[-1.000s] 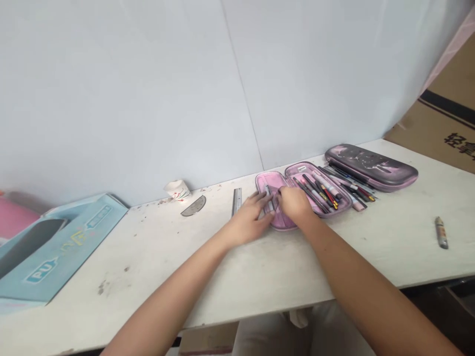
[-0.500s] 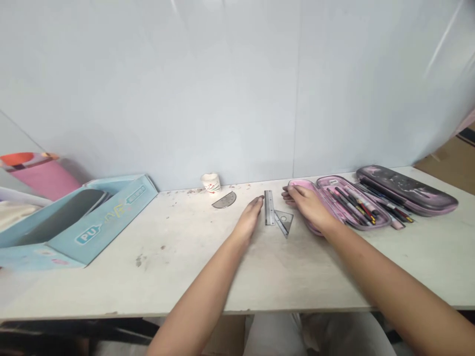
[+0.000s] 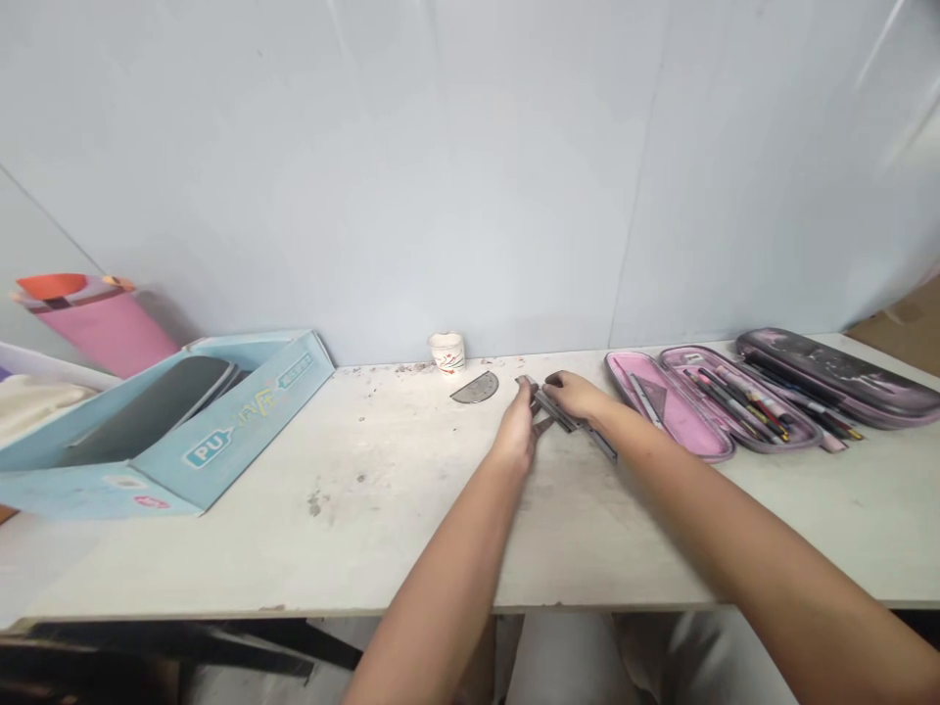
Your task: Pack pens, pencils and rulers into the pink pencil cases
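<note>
Here, left hand [image 3: 518, 433] and right hand [image 3: 578, 396] pinch a flat grey ruler [image 3: 556, 412].

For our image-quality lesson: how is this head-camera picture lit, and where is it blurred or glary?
Head view: soft, even light, faint shadows on the white table; glare streaks on the blue-grey wall; the grey rulers between left hand and right hand are motion-blurred; the open pink pencil case looks sharper.

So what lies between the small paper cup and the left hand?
A semicircular protractor lies flat there, touching neither the paper cup nor the left hand, which touches a ruler held by the right hand; seen in the head view.
</note>
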`<state>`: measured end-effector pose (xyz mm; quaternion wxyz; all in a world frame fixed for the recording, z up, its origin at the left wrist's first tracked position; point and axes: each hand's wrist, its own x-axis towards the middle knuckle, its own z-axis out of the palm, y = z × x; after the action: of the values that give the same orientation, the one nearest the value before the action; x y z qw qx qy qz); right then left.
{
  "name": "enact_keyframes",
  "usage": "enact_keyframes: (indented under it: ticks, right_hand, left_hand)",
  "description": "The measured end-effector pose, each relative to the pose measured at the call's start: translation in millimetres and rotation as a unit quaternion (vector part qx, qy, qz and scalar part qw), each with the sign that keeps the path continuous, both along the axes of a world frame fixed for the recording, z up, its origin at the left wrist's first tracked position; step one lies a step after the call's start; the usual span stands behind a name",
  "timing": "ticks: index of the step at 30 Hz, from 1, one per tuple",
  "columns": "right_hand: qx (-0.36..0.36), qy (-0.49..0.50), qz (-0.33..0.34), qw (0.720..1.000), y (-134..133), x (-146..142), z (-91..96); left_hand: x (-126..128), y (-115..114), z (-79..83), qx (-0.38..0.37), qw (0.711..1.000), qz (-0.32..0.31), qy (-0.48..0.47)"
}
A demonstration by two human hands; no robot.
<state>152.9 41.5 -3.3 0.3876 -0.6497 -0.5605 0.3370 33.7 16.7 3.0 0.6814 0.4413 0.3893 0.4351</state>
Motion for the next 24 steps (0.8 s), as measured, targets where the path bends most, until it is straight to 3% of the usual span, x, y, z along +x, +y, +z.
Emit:
enact_keyframes:
  ticks: [5, 8, 11, 14, 16, 18, 20, 22, 24]
  right_hand:
    - [0.048, -0.043, 0.033, 0.997, -12.5, 3.1, 4.2]
    - [0.094, -0.05, 0.041, 0.993, -26.5, 9.8, 13.6]
    - [0.19, -0.082, 0.015, 0.978, -44.8, 23.1, 21.3]
    - [0.284, -0.122, -0.035, 0.95, -62.4, 48.5, 19.1]
    - [0.301, -0.133, -0.081, 0.941, -70.4, 71.8, 11.7]
    - [0.286, -0.147, -0.133, 0.937, -74.0, 96.7, 2.1]
    - [0.239, -0.186, -0.163, 0.939, -73.6, 118.2, -6.9]
    - [0.184, -0.23, -0.159, 0.942, -70.7, 132.2, -13.9]
    - [0.152, -0.26, -0.142, 0.943, -67.4, 137.6, -18.5]
  left_hand:
    - [-3.6, -6.4, 3.8, -0.008, 0.996, -0.061, -0.064]
    - [2.6, -17.9, 8.2, 0.029, 0.989, -0.098, -0.106]
    - [20.0, -30.0, 11.9, 0.085, 0.981, -0.107, -0.138]
    - [48.2, -39.4, 12.4, 0.146, 0.975, -0.144, -0.083]
    - [69.2, -43.9, 10.4, 0.221, 0.962, -0.155, 0.025]
    - [88.2, -47.5, 6.9, 0.335, 0.914, -0.134, 0.184]
    - [102.5, -50.4, 2.6, 0.446, 0.818, -0.105, 0.349]
    - [111.1, -52.4, -2.0, 0.503, 0.722, -0.099, 0.465]
    - [114.3, -53.3, -5.8, 0.519, 0.668, -0.109, 0.522]
